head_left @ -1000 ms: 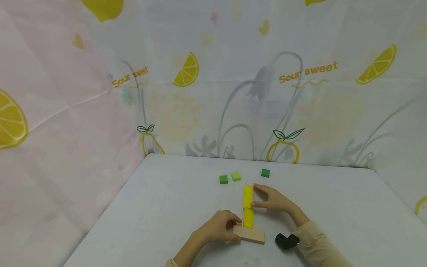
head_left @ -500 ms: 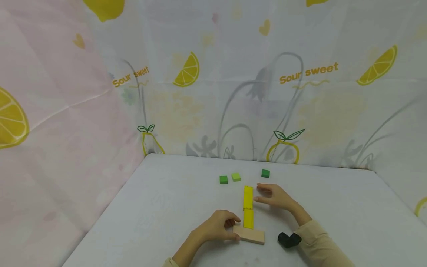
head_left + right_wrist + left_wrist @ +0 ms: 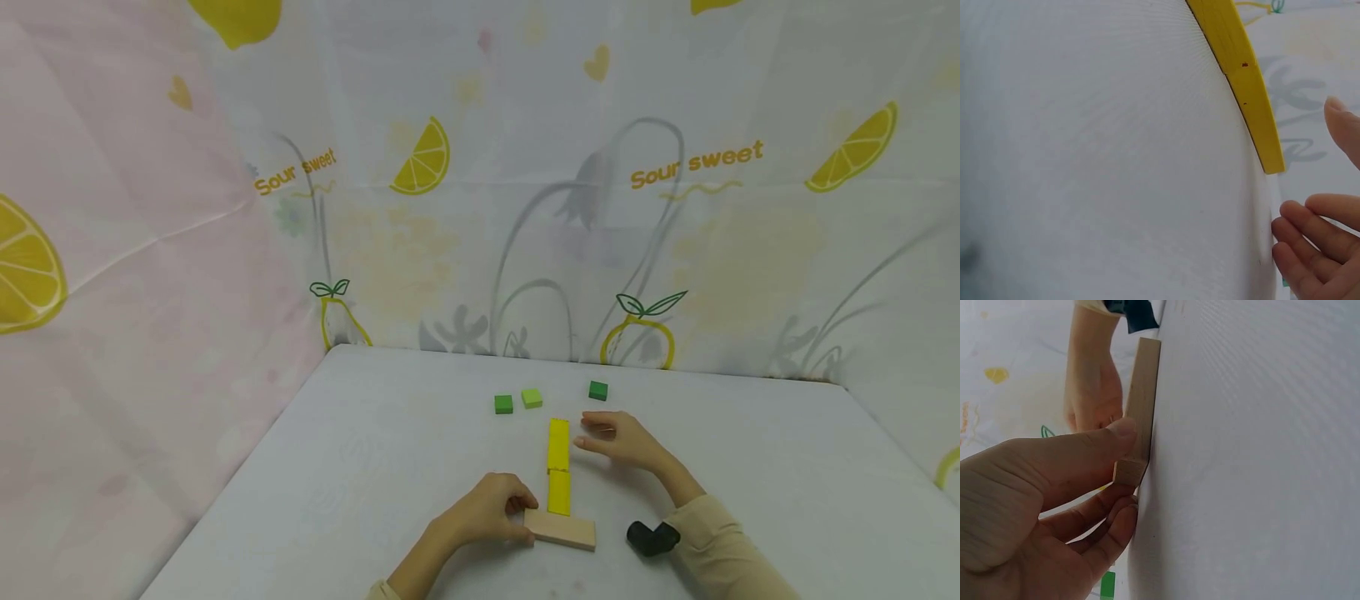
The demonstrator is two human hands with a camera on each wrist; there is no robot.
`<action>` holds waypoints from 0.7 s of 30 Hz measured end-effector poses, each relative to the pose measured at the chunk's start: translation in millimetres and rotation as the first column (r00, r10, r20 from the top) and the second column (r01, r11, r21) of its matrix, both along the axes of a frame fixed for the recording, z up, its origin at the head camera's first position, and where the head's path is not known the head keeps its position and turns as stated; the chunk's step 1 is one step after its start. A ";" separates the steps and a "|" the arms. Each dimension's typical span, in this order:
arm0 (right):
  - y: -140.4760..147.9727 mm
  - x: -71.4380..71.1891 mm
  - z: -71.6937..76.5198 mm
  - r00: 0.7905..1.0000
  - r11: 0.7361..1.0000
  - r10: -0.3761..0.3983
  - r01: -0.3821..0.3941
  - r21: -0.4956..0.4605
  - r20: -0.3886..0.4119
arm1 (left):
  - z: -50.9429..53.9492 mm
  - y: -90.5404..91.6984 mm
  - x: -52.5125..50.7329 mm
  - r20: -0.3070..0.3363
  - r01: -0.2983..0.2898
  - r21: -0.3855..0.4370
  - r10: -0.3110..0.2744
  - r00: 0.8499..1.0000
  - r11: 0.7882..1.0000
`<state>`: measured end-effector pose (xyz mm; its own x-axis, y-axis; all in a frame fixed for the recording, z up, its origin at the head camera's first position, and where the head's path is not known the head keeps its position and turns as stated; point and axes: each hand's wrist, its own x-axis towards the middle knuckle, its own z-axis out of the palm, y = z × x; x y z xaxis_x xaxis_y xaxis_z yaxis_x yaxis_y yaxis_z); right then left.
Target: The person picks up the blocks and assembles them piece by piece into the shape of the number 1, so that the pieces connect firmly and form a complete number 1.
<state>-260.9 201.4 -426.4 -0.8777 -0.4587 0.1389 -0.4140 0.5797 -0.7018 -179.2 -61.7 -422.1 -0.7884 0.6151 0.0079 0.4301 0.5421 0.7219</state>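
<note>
Two yellow blocks lie end to end on the table, the far one touching the near one; the right wrist view shows them as a yellow strip. Across their near end lies a plain wooden block. My left hand holds that block's left end; in the left wrist view the hand has its thumb on the wooden block and fingers at its far side. My right hand, fingers apart and holding nothing, is right of the far yellow block without touching it.
A green block and a light green block sit beyond the yellow ones, with a dark green block farther right. A black object is beside the right sleeve. A printed cloth hangs behind the table.
My right hand has let go of the far yellow block and moved off to the right. My left hand has shifted very slightly left at the wooden block's end.
</note>
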 end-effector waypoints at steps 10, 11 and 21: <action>4.4 -3.4 -0.3 1.000 1.000 -0.030 0.030 -0.010 -0.007 | 0.5 -0.2 0.6 -0.023 0.007 -0.005 -0.007 1.000 1.000; 5.5 -3.9 -0.5 0.999 0.999 -0.038 0.038 -0.014 -0.014 | 0.3 -0.2 0.6 -0.024 0.008 -0.005 -0.008 1.000 1.000; 18.9 -11.3 -1.7 0.978 0.985 -0.171 0.170 -0.026 -0.119 | -2.3 0.3 1.8 -0.037 -0.006 -0.018 0.005 0.999 1.000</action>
<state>-272.2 220.3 -428.1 -0.9191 -0.3007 0.2545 -0.3922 0.6387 -0.6620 -177.4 -61.5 -424.4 -0.7910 0.6113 0.0259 0.4535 0.5573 0.6956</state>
